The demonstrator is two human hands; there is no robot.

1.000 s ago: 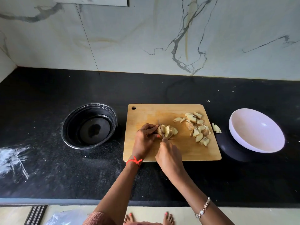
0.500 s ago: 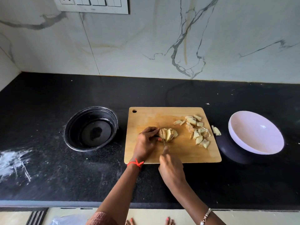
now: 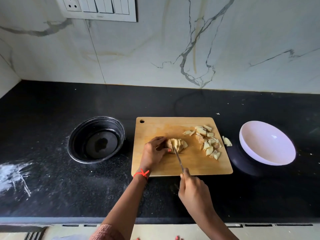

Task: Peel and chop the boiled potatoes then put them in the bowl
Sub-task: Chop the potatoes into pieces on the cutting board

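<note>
A sliced boiled potato point(image 3: 178, 144) lies in the middle of the wooden cutting board point(image 3: 190, 163). My left hand point(image 3: 154, 153) grips its left end and steadies it. My right hand point(image 3: 194, 191) holds a knife point(image 3: 178, 158) by the handle at the board's front edge, and the blade tip rests against the potato. A heap of chopped potato pieces point(image 3: 207, 141) covers the board's right side, with one piece point(image 3: 227, 141) off the edge on the counter. The empty white bowl point(image 3: 266, 144) sits tilted to the right of the board.
A black round pan point(image 3: 96, 139) with a little liquid stands left of the board. White powder smears point(image 3: 15, 174) mark the black counter at far left. A switch panel point(image 3: 98, 7) is on the marble wall behind.
My right hand has drawn back toward me from over the potato to the board's front edge, with the knife tip still at the potato. The left hand kept its hold.
</note>
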